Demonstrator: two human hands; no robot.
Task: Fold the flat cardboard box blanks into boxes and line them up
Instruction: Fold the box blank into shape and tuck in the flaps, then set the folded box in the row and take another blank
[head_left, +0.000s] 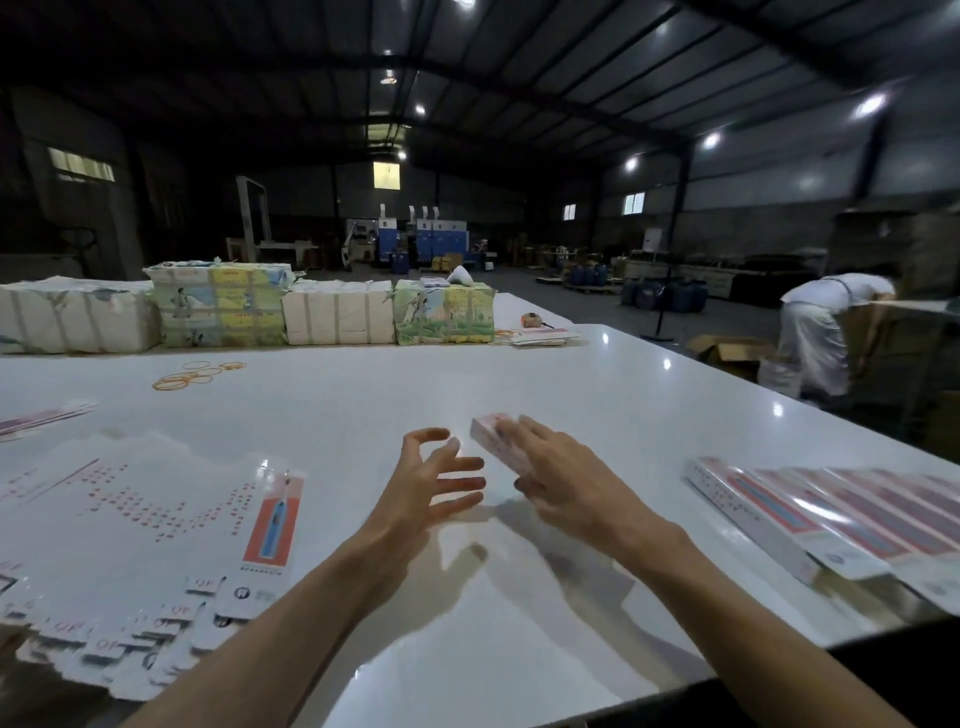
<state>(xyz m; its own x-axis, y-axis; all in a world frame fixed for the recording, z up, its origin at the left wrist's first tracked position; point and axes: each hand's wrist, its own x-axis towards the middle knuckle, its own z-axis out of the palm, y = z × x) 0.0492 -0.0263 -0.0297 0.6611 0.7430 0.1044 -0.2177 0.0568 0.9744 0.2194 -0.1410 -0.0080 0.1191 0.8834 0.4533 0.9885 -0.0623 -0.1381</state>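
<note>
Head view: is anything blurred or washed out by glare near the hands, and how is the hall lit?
Head view: the right hand and the box under it are motion-blurred, the left hand sharper; ceiling lamps leave glare spots on the white table; the hall behind is dim; wide-angle distortion bends the roof beams.

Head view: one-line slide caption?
Right hand holds a box, left hand open beside it; blanks lie left, finished row right.
</note>
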